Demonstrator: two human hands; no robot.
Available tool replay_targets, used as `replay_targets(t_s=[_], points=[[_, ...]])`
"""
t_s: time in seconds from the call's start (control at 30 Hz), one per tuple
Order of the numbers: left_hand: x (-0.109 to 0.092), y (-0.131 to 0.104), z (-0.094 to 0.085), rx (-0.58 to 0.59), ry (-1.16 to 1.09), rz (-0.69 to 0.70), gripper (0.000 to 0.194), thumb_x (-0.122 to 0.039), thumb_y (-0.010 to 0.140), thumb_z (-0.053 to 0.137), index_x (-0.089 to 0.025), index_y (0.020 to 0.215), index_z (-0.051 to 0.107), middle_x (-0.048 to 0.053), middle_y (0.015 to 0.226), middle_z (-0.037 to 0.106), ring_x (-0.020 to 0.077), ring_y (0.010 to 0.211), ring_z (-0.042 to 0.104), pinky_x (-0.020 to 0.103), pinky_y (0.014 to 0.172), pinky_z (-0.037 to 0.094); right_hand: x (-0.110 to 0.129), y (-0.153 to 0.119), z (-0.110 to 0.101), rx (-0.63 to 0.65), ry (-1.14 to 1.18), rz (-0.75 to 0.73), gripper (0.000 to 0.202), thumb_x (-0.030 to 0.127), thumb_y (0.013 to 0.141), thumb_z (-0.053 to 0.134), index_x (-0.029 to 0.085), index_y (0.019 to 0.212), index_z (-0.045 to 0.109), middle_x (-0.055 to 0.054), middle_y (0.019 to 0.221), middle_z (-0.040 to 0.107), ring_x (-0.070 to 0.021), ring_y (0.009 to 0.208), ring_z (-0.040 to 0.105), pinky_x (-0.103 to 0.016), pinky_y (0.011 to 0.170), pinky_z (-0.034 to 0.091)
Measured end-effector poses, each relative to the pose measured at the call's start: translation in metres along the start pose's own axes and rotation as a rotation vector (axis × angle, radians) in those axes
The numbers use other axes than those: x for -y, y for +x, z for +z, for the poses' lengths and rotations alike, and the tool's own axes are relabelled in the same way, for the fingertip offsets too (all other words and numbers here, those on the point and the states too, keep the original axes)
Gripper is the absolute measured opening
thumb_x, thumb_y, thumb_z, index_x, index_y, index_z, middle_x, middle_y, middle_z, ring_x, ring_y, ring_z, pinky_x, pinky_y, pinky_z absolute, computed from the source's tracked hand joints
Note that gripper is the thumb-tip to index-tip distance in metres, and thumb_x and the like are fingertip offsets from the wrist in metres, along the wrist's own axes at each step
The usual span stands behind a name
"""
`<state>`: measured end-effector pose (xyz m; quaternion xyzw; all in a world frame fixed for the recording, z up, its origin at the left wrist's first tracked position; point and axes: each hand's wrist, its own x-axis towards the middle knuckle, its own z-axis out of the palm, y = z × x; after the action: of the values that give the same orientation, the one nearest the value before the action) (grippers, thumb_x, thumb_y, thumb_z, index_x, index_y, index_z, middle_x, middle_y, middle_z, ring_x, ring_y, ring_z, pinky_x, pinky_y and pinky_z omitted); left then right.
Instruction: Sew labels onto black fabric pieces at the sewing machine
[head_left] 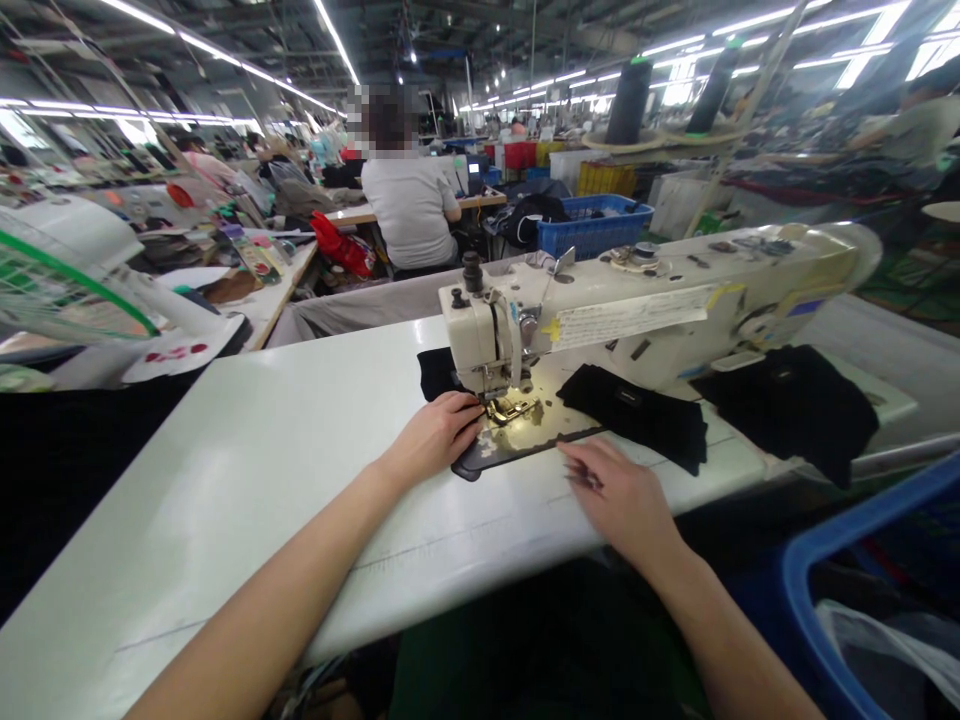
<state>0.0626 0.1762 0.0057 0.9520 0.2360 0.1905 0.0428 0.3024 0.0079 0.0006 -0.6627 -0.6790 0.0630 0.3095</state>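
Note:
My left hand [448, 428] is at the needle area of a white sewing machine [480, 335], its fingers bent and pressed together beside the presser foot [504, 408]. A black fabric piece [435, 372] lies just behind those fingers, partly hidden by the machine head; what the fingertips pinch is hidden. At the front edge of the metal plate [551, 425], my right hand [619, 490] is curled around a small dark object [586, 476], too blurred to name. To its right lies another black fabric piece [637, 410] with a small label.
More black fabric [787, 405] lies at the table's right end. A blue basket [799, 570] stands at lower right, a fan [75, 280] at left. Beyond the table [247, 480] a person in a grey shirt [409, 205] sits near a blue crate [592, 230]. Thread cones [630, 100] stand above the machine.

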Motion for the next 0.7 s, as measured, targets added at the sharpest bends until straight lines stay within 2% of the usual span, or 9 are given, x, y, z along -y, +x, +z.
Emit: replay_targets(t_s=[0.1,0.17,0.3,0.4,0.47,0.6,0.63,0.7], points=[[0.001,-0.001,0.002,-0.018,0.001,0.006,0.034,-0.031,0.102,0.045,-0.014,0.116,0.071,0.014,0.114,0.066,0.0253,0.109,0.062,0.044,0.098,0.054,-0.021,0.015,-0.010,-0.170,-0.141,0.172,0.029,0.026,0.092,0.052,0.023,0.113,0.072,-0.006,0.114,0.068,-0.0186,0.081,0.069,-0.030,0.068,0.054],[0.001,-0.002,0.003,-0.025,-0.007,0.006,0.034,-0.031,0.102,0.045,-0.015,0.116,0.071,0.014,0.115,0.066,0.0251,0.109,0.062,0.044,0.098,0.054,-0.033,0.026,-0.016,-0.138,-0.250,0.230,0.030,0.032,0.093,0.055,0.022,0.115,0.072,-0.007,0.121,0.066,-0.0195,0.081,0.069,-0.032,0.066,0.053],[0.000,-0.005,0.005,-0.046,0.009,-0.028,0.034,-0.031,0.102,0.045,-0.014,0.119,0.069,0.015,0.120,0.064,0.0255,0.112,0.061,0.045,0.100,0.053,-0.045,0.036,-0.021,-0.011,-0.299,0.189,0.024,0.033,0.095,0.053,0.023,0.101,0.075,-0.004,0.112,0.070,-0.0185,0.082,0.069,-0.029,0.066,0.050],[-0.003,-0.009,0.007,-0.053,0.070,-0.075,0.035,-0.032,0.101,0.048,-0.014,0.122,0.068,0.017,0.128,0.061,0.0289,0.123,0.057,0.050,0.107,0.048,-0.053,0.034,-0.020,-0.044,-0.262,0.174,0.027,0.034,0.097,0.050,0.023,0.096,0.075,-0.005,0.110,0.073,-0.0194,0.081,0.070,-0.031,0.068,0.051],[-0.003,-0.012,0.007,-0.039,0.091,-0.097,0.037,-0.033,0.100,0.048,-0.014,0.125,0.068,0.019,0.131,0.060,0.0311,0.128,0.054,0.053,0.110,0.044,-0.058,0.031,-0.020,-0.167,-0.193,0.163,0.028,0.036,0.095,0.050,0.022,0.092,0.075,-0.007,0.104,0.074,-0.0216,0.082,0.070,-0.033,0.072,0.053],[0.010,-0.028,0.002,-0.009,0.057,-0.140,0.040,-0.037,0.100,0.049,-0.014,0.127,0.068,0.022,0.136,0.058,0.0336,0.130,0.053,0.055,0.111,0.043,-0.057,0.027,-0.030,-0.657,-0.118,0.102,0.028,0.037,0.094,0.053,0.017,0.088,0.073,-0.011,0.090,0.074,-0.0260,0.083,0.069,-0.040,0.078,0.054],[0.015,-0.035,-0.001,-0.008,0.046,-0.151,0.040,-0.037,0.100,0.049,-0.015,0.127,0.068,0.021,0.136,0.058,0.0338,0.130,0.053,0.054,0.110,0.043,-0.054,0.026,-0.034,-0.734,-0.127,0.070,0.026,0.035,0.094,0.055,0.017,0.088,0.072,-0.012,0.088,0.073,-0.0263,0.082,0.069,-0.040,0.077,0.055],[0.027,-0.051,-0.010,-0.009,0.028,-0.179,0.037,-0.036,0.099,0.050,-0.017,0.126,0.069,0.020,0.136,0.059,0.0331,0.130,0.053,0.054,0.109,0.045,-0.043,0.022,-0.043,-0.782,-0.146,-0.009,0.019,0.031,0.093,0.058,0.018,0.089,0.071,-0.012,0.087,0.073,-0.0263,0.081,0.069,-0.041,0.077,0.056]])
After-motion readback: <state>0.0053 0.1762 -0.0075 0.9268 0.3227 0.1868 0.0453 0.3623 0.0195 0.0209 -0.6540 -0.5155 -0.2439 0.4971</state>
